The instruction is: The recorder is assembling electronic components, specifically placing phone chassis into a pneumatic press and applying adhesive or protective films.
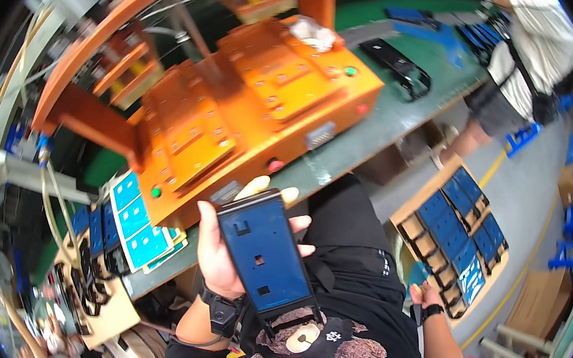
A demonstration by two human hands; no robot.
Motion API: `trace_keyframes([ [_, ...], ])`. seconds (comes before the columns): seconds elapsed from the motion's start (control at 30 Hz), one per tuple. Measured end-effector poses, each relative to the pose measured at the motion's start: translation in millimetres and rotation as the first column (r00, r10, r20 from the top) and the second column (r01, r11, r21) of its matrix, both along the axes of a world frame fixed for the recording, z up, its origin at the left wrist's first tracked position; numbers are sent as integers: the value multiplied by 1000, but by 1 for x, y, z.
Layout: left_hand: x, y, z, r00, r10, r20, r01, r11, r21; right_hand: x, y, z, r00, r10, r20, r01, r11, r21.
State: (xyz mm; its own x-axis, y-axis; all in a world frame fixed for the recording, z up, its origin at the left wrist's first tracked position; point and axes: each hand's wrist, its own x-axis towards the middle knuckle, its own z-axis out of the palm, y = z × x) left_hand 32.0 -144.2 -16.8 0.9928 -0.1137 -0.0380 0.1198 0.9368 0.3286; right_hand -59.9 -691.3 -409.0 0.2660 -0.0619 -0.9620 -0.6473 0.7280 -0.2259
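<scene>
Held up in front of my chest is a black-framed rectangular panel with a dark blue face and small cutouts. My left hand grips it from behind and along its sides, with yellow covers on some fingertips. At the right, my right hand is low beside a tan board carrying several similar blue panels. Its fingers look drawn together, and a light blue patch shows just beyond them. What they hold, if anything, is too small to tell.
An orange two-station press fixture with green and red buttons stands on the green bench. Light blue sheets and more panels lie left of it. A black frame lies beyond it. Another person stands at the far right.
</scene>
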Motion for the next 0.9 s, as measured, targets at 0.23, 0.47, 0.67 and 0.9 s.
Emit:
trace_keyframes([
  [0.23, -15, 20, -1, 991, 88, -99, -98, 990, -103, 49, 24, 39, 864, 493, -97, -501, 831, -243],
  [0.47, -25, 31, -14, 995, 95, -2, -95, 989, -113, 57, 82, 98, 177, 868, -463, -713, -211, -669],
  [0.67, -32, 29, -2, 980, 174, -94, -169, 984, 60, 126, 220, 296, -94, 906, -414, -363, -418, -833],
  [0.9, -46, 31, 7, 976, 193, -104, -150, 934, 326, 184, 389, 422, -708, 655, 264, 145, 501, -853],
])
